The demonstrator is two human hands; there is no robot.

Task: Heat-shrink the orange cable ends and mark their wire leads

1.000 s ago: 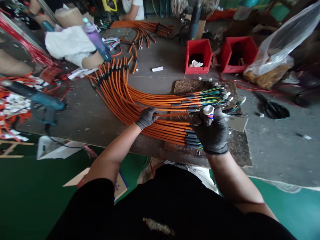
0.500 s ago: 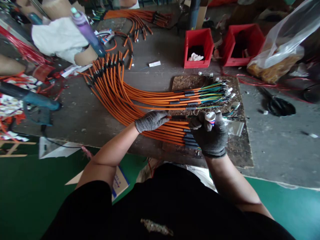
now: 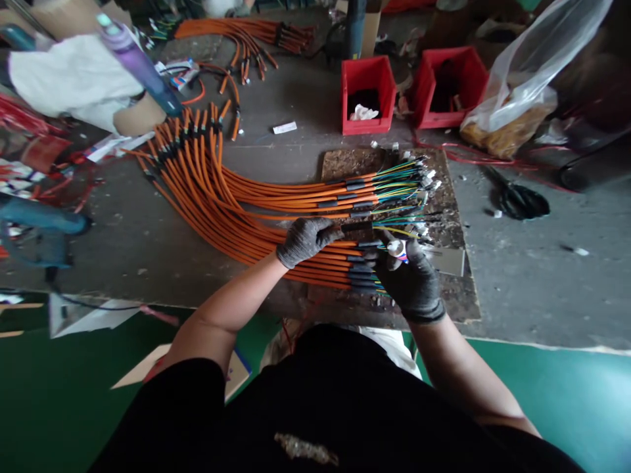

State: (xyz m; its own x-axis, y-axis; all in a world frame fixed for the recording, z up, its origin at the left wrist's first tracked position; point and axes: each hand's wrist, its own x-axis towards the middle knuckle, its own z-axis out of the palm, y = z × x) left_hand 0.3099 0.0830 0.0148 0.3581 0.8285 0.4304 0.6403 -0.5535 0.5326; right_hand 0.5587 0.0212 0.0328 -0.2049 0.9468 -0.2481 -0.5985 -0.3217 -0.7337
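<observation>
My left hand, in a grey knit glove, is closed on one orange cable, just behind its black sleeve. Thin green, blue and yellow wires fan out beyond that sleeve. In my right hand, gloved alike, is a small white bottle with a red and blue label. It sits close to the sleeve's wire end; whether it touches the wires I cannot tell. A curved bundle of orange cables lies on the table around my left hand, many ending in dark sleeves and white connectors.
A stained brown board lies under the wire ends. Two red bins stand behind it, beside a clear plastic bag. A black-handled tool is at right. A purple bottle and a blue heat gun are at left.
My right hand has drawn back slightly toward me with the bottle, uncovering the sleeve and its wires. My left hand keeps hold of the cable. The whole view has shifted.
</observation>
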